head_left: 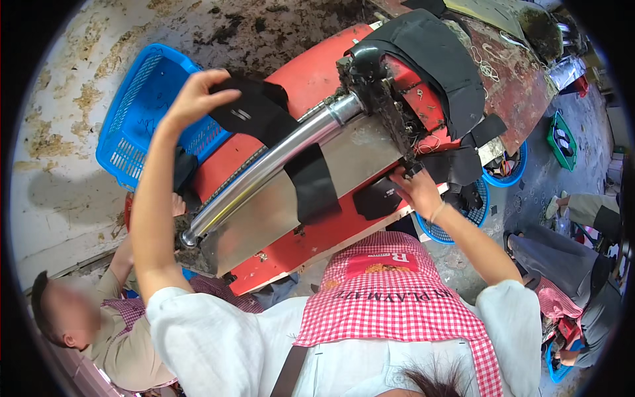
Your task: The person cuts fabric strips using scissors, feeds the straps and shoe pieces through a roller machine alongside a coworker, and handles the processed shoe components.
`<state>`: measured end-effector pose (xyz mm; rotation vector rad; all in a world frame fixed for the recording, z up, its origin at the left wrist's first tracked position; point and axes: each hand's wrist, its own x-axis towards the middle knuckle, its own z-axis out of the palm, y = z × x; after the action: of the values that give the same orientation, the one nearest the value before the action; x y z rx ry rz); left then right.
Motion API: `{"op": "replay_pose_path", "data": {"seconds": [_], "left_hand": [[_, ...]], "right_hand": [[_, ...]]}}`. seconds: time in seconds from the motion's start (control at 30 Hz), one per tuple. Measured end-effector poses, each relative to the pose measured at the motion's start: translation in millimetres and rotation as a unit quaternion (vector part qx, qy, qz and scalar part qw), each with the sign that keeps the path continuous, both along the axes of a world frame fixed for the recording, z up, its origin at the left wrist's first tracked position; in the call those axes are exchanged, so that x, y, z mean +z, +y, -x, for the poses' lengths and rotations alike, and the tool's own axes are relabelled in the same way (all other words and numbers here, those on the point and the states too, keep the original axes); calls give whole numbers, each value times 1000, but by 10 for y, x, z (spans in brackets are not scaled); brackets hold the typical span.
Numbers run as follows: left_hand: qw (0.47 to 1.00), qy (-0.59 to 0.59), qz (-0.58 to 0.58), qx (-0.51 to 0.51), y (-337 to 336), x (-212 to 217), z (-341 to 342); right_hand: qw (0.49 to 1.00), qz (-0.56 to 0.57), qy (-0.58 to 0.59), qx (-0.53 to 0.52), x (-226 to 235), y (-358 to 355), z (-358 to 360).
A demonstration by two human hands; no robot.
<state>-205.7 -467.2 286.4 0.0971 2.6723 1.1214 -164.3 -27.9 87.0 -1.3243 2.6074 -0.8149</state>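
My left hand (192, 99) is raised over the red machine (304, 79) and grips one end of a black flat strip (264, 119). The strip drapes over the shiny metal roller (264, 169) and hangs down the steel plate (344, 165). My right hand (417, 192) rests at the machine's near edge, its fingers on a black cut piece (377, 198). A stack of black sheet material (436, 59) lies on top of the machine, beyond the roller's dirty end block (377, 86).
A blue plastic crate (142, 112) stands at the far left of the machine. Blue round baskets (483, 198) with black pieces sit to the right. One person (112, 331) crouches at lower left, another person (575, 278) sits at the right. I wear a red checked apron (397, 304).
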Motion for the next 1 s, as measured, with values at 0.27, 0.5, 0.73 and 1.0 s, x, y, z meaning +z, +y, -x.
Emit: {"op": "replay_pose_path", "data": {"seconds": [0.27, 0.5, 0.73, 1.0], "left_hand": [[973, 115, 196, 47, -510, 955, 220], [846, 283, 451, 43, -810, 1141, 297], [964, 140, 164, -158, 290, -136, -62], [994, -106, 13, -32, 567, -666, -395]], "right_hand": [[991, -21, 111, 74, -208, 87, 171], [983, 51, -124, 128, 721, 49, 12], [870, 197, -451, -40, 1138, -787, -350], [892, 211, -399, -15, 673, -756, -853]]}}
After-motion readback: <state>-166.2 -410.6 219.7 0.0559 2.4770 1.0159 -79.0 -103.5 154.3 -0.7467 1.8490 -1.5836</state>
